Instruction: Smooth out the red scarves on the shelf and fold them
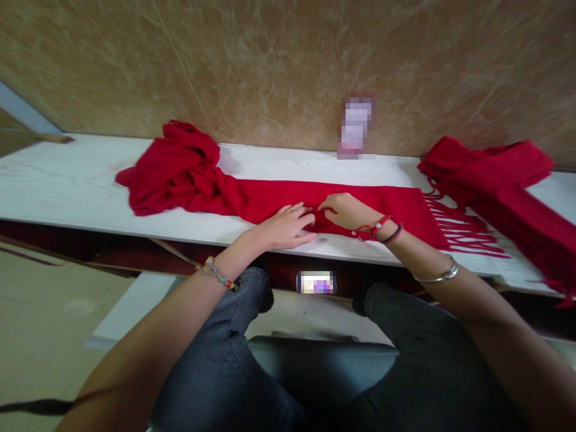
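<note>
A red fringed scarf (279,195) lies along the white shelf, smoothed flat toward its fringed right end and bunched in a loose heap at the left. My left hand (288,228) rests on the scarf's near edge, fingers stretched out and the thumb reaching over the shelf. Just right of it, my right hand (344,210) is closed above the flat part, its fingers curled and the fingertips at the cloth. What the right fingers pinch, if anything, is too small or hidden to make out.
A second red scarf (490,174) lies folded over itself on the right of the shelf (63,180). Behind rises a tan marbled wall (270,72). A blurred-out upright item (355,126) stands against it. A blurred-out phone-like item (316,282) shows below the shelf edge, between my knees.
</note>
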Demonstrator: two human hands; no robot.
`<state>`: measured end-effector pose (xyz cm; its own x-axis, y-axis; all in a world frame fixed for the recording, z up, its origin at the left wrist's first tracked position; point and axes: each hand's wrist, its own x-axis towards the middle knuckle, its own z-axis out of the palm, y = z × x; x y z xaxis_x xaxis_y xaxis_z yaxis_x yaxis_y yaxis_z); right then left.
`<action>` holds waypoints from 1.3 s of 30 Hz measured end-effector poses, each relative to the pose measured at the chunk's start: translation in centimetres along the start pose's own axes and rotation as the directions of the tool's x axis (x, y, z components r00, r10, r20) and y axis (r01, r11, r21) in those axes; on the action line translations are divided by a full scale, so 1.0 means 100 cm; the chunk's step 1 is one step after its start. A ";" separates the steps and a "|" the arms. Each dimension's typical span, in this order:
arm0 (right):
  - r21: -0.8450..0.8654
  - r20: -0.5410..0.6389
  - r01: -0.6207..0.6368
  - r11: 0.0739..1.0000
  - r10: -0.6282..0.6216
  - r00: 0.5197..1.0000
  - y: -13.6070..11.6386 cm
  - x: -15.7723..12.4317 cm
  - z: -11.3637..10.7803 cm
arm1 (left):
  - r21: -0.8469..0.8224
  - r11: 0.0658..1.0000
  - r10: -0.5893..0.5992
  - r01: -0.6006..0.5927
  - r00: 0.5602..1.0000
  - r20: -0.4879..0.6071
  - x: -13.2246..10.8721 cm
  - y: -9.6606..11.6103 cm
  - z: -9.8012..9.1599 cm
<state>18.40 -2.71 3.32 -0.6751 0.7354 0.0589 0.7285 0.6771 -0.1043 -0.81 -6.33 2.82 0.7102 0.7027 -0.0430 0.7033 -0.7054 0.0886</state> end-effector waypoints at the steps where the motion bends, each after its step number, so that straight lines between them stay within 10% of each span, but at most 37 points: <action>1: 0.000 0.002 0.025 1.000 -0.025 1.000 -0.001 0.000 0.000 | -0.006 1.000 -0.007 0.007 1.000 0.005 0.000 0.000 0.000; 15: -0.043 -0.072 -0.077 0.996 0.073 0.995 0.038 0.013 0.023 | -0.094 0.995 -0.026 0.036 0.995 0.097 -0.001 -0.006 0.000; 21: -0.004 0.017 0.142 0.990 -0.142 0.990 0.034 0.013 0.025 | -0.165 0.984 -0.038 0.070 0.982 0.187 -0.006 -0.016 0.003; 28: -0.051 -0.020 -0.048 0.998 0.047 0.999 0.043 0.013 0.026 | -0.170 0.982 -0.048 0.085 0.976 0.211 -0.007 -0.017 0.004; 34: 0.001 0.001 0.172 0.985 -0.172 0.985 0.039 0.014 0.026 | -0.142 0.985 -0.074 0.093 0.989 0.129 -0.009 -0.016 0.010; 39: -0.027 0.047 -0.006 1.000 0.007 0.999 0.047 0.016 0.028 | -0.093 0.990 -0.087 0.102 0.984 0.156 -0.009 -0.014 0.012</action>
<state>20.46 1.60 0.16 -0.6747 0.7380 0.0115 0.7353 0.6733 -0.0773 -2.35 -6.06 1.58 0.6426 0.7382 -0.2051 0.7662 -0.6182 0.1755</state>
